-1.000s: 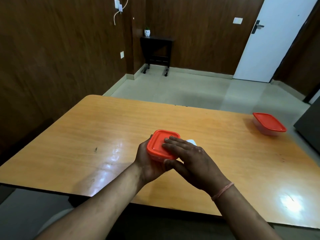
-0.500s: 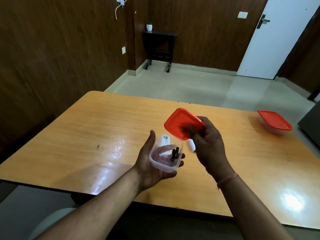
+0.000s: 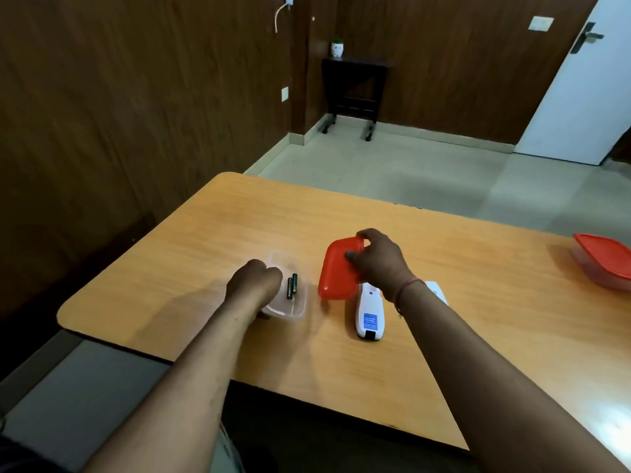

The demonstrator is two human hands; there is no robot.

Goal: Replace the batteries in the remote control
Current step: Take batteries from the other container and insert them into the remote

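A small clear plastic box (image 3: 293, 310) stands on the wooden table (image 3: 461, 353) with two dark batteries (image 3: 292, 285) lying inside. My left hand (image 3: 254, 283) holds the box at its left side, fingers curled round its wall. My right hand (image 3: 379, 261) grips the box's red lid (image 3: 336, 274) by its far edge, low over the table just right of the box. A white remote control (image 3: 368, 314) lies back side up, with a blue label, partly under my right wrist. Another white piece (image 3: 437, 291) shows just past the wrist.
A second clear box with a red lid (image 3: 606, 259) sits near the table's far right edge. The table's left corner and front edge are close to the open box. Beyond the table are a tiled floor, a dark side table (image 3: 355, 93) and a white door.
The lid came off the box. My left hand lowered the open box to the table at the left, and my right hand brought the lid down beside it. The remote is now visible.
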